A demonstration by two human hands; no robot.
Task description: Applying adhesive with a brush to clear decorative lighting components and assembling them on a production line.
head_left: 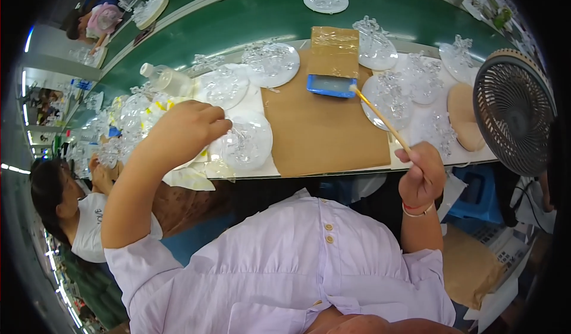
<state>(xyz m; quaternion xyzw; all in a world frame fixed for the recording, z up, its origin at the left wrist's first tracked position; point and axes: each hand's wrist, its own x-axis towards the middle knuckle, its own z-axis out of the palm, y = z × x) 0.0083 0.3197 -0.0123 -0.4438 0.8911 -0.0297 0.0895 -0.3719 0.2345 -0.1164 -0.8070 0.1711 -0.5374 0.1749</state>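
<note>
My left hand (pixel 189 126) is closed on a clear glass ornament on a round glass base (pixel 247 140), held just above the near edge of the table. My right hand (pixel 422 176) grips a thin wooden stick (pixel 380 117) that slants up and to the left. The stick's tip reaches a shallow blue tray (pixel 330 85) resting on a brown cardboard sheet (pixel 324 129). A brown taped box (pixel 334 51) stands right behind the tray.
Several more clear glass ornaments on round bases (pixel 392 99) crowd the white tabletop. A plastic bottle (pixel 166 79) lies at left. A dark fan (pixel 514 111) stands at right. Another person (pixel 71 209) sits at my left, beside the green conveyor belt (pixel 250 19).
</note>
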